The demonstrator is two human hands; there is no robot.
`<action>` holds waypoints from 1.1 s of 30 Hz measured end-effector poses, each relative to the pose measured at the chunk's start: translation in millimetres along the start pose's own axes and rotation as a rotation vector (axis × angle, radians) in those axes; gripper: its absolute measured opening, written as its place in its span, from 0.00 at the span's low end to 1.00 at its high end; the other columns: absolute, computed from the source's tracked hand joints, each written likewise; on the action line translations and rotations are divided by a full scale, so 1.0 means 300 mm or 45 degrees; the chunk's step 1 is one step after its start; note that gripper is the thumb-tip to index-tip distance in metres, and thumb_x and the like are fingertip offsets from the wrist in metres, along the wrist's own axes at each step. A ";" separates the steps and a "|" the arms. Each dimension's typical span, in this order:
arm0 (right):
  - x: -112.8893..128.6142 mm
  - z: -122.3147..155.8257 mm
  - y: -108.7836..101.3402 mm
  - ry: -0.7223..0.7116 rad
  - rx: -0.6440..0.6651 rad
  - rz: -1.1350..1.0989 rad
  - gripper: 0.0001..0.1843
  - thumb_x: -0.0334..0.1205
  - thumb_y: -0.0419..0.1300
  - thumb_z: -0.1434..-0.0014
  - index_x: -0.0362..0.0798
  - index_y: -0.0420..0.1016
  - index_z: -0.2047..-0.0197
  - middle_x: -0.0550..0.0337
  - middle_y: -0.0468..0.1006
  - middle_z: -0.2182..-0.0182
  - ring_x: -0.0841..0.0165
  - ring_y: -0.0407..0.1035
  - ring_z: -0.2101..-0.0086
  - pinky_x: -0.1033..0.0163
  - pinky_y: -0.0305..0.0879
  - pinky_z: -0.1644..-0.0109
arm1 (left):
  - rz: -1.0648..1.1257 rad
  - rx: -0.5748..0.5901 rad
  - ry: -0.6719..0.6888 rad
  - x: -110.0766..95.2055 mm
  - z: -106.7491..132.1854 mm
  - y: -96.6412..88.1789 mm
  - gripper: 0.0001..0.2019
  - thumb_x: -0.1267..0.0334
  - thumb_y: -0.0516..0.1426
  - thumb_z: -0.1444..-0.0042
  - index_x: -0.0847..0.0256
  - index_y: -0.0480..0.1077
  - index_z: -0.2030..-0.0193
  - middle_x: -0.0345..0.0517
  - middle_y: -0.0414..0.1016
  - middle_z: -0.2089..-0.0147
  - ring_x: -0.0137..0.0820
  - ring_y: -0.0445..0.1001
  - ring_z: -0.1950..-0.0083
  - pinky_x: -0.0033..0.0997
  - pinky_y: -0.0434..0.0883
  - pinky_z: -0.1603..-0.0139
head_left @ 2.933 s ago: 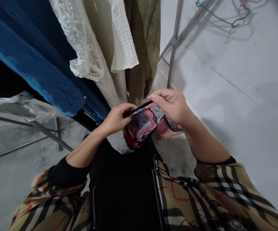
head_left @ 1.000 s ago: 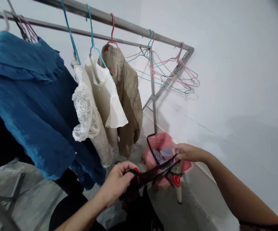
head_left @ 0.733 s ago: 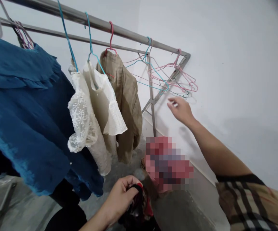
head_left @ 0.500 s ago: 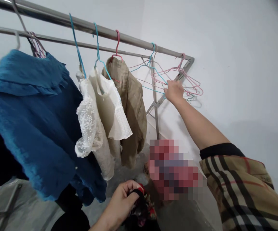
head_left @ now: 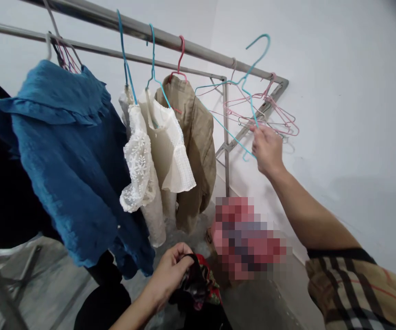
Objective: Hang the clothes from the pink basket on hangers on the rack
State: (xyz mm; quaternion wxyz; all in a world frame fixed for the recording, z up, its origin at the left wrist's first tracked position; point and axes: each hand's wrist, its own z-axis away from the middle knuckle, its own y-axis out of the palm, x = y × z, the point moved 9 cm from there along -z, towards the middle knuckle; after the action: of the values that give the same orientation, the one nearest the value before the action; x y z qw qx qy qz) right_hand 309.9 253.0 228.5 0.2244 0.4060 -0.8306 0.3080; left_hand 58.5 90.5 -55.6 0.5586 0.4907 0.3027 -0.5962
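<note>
While the right arm (head_left: 307, 208) stretches up, its grip (head_left: 268, 149) pinches a teal hanger (head_left: 248, 97).

Teal wire hanger (head_left: 243, 81) — off the rail (head_left: 170, 42) now, lifted clear

Garments 4: blue top (head_left: 63, 156), lace top (head_left: 138, 160), cream blouse (head_left: 163, 137), khaki jkt (head_left: 198, 151); hands 2: L (head_left: 168, 275), R (head_left: 268, 151).

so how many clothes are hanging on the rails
4, left to right along the rails: a blue ruffled top, a white lace top, a cream blouse, a khaki jacket; more may hide behind them.
</note>
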 end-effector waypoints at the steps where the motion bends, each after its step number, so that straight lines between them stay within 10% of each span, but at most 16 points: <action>1: -0.022 0.113 -0.046 0.083 -0.088 -0.082 0.23 0.58 0.50 0.36 0.48 0.71 0.53 0.68 0.57 0.82 0.72 0.54 0.82 0.64 0.54 0.77 | 0.022 -0.012 -0.008 0.000 0.002 -0.004 0.11 0.60 0.61 0.57 0.60 0.62 0.75 0.33 0.63 0.82 0.21 0.59 0.81 0.21 0.53 0.78; 5: -0.129 0.593 -0.189 0.303 -0.302 -0.118 0.16 0.55 0.54 0.37 0.51 0.71 0.58 0.67 0.58 0.81 0.71 0.55 0.81 0.63 0.55 0.75 | 0.118 -0.069 -0.022 -0.005 0.005 -0.011 0.16 0.56 0.64 0.57 0.61 0.61 0.76 0.33 0.63 0.82 0.20 0.59 0.82 0.19 0.53 0.80; 13: -0.302 1.179 -0.162 0.988 0.256 -0.424 0.17 0.58 0.60 0.43 0.53 0.73 0.63 0.67 0.56 0.83 0.71 0.51 0.82 0.64 0.47 0.79 | 0.316 -0.097 -0.068 0.031 -0.023 0.017 0.16 0.55 0.68 0.57 0.62 0.67 0.73 0.34 0.67 0.79 0.19 0.63 0.81 0.19 0.60 0.79; 18: -0.288 1.256 -0.276 0.957 0.260 -0.323 0.24 0.65 0.54 0.42 0.53 0.75 0.70 0.68 0.46 0.87 0.72 0.43 0.85 0.62 0.43 0.79 | 0.441 -0.137 -0.104 0.050 -0.029 0.020 0.16 0.58 0.69 0.59 0.62 0.67 0.74 0.35 0.69 0.77 0.20 0.66 0.80 0.20 0.65 0.78; 22: -0.262 1.266 -0.302 0.877 0.564 -0.094 0.24 0.62 0.54 0.39 0.53 0.80 0.69 0.63 0.58 0.87 0.70 0.53 0.84 0.62 0.49 0.79 | 0.418 -0.127 -0.119 0.043 -0.026 0.024 0.15 0.57 0.70 0.59 0.62 0.70 0.72 0.37 0.71 0.76 0.23 0.69 0.78 0.23 0.69 0.75; 26: -0.179 1.229 -0.211 0.652 0.853 -0.031 0.20 0.55 0.54 0.37 0.57 0.82 0.68 0.59 0.78 0.75 0.63 0.71 0.74 0.59 0.66 0.69 | 0.179 -0.143 0.034 0.015 -0.018 0.020 0.14 0.53 0.67 0.54 0.62 0.75 0.70 0.40 0.73 0.74 0.25 0.69 0.76 0.24 0.67 0.73; 33: -0.074 1.143 -0.029 0.386 0.839 -0.034 0.20 0.50 0.52 0.35 0.54 0.82 0.68 0.58 0.82 0.68 0.62 0.76 0.66 0.58 0.71 0.60 | -1.022 -0.108 0.700 -0.112 0.072 0.094 0.08 0.57 0.60 0.43 0.52 0.81 0.60 0.45 0.73 0.69 0.32 0.68 0.66 0.30 0.64 0.61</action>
State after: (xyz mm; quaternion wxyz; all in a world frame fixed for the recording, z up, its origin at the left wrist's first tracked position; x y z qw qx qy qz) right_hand 287.5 22.7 -25.7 0.2061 0.4171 -0.6385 0.6130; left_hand 76.9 77.7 -12.2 0.2037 0.4514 0.6282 -0.6001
